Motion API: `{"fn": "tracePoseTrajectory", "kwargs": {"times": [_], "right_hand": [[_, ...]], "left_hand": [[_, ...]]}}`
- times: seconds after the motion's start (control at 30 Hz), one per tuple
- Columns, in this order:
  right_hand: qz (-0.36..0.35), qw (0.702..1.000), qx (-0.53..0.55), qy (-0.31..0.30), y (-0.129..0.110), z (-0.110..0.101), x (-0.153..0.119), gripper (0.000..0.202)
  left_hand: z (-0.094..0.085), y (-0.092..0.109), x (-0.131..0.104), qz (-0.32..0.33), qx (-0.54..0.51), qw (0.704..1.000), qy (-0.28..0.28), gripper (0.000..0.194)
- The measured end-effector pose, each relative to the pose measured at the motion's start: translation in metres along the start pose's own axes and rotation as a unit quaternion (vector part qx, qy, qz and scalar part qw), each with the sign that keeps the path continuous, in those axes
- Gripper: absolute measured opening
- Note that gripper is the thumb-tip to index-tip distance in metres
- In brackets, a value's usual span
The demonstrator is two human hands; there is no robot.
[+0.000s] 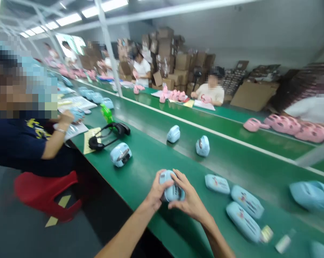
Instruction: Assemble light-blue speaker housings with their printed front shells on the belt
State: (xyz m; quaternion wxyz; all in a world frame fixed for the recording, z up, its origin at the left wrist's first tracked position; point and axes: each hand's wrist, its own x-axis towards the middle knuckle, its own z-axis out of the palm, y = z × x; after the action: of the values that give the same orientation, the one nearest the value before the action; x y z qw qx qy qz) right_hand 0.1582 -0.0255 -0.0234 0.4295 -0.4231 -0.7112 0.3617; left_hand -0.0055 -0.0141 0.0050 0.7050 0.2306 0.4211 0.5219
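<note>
Both my hands are wrapped round a rounded light blue plastic unit [175, 193] just above the near edge of the green table. My left hand [156, 191] grips its left side with the thumb across the front. From the right, my right hand [188, 197] closes on it with fingers over the top. Dark marks show on its face, but I cannot make out what it is. To the right lie several light blue oblong pieces with printed figures, the nearest being one printed piece [243, 221]. Another blue unit [120, 154] rests to the left.
Two blue units, one upright unit [203, 146] and one further left [174, 134], stand on the conveyor belt. A black headset-like strap [108, 134] and a green bottle [106, 114] lie left. A co-worker [19, 139] sits beside a red stool [46, 191]. Pink units [282, 123] line the far side.
</note>
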Motion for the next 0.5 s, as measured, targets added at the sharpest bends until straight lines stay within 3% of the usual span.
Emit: {"fn": "tracePoseTrajectory", "kwargs": {"times": [0.07,0.1,0.13,0.2,0.27,0.4,0.5], "right_hand": [[0.086,0.98,0.087,0.155,0.018,0.014,-0.006,0.11],[0.147,0.951,0.159,0.222,0.027,0.021,-0.007,0.108],[0.2,0.916,0.243,0.249,0.035,0.027,-0.008,0.106],[0.255,0.86,0.382,0.221,0.045,0.036,-0.007,0.105],[0.279,0.835,0.433,0.195,0.049,0.037,-0.005,0.109],[0.267,0.871,0.338,0.237,0.052,0.02,-0.004,0.122],[0.221,0.915,0.247,0.232,0.064,0.011,-0.003,0.113]], "left_hand": [[0.0,-0.004,0.008,0.03,-0.032,0.999,0.015,0.079],[0.0,-0.008,0.012,0.047,-0.055,0.997,0.019,0.079],[0.001,-0.012,0.017,0.064,-0.077,0.995,0.023,0.081],[0.002,-0.021,0.025,0.094,-0.097,0.99,0.024,0.084],[0.0,-0.03,0.031,0.125,-0.075,0.989,0.0,0.086],[-0.012,-0.038,0.04,0.15,0.037,0.985,-0.073,0.067],[-0.016,-0.043,0.05,0.162,0.121,0.979,-0.018,0.05]]}}
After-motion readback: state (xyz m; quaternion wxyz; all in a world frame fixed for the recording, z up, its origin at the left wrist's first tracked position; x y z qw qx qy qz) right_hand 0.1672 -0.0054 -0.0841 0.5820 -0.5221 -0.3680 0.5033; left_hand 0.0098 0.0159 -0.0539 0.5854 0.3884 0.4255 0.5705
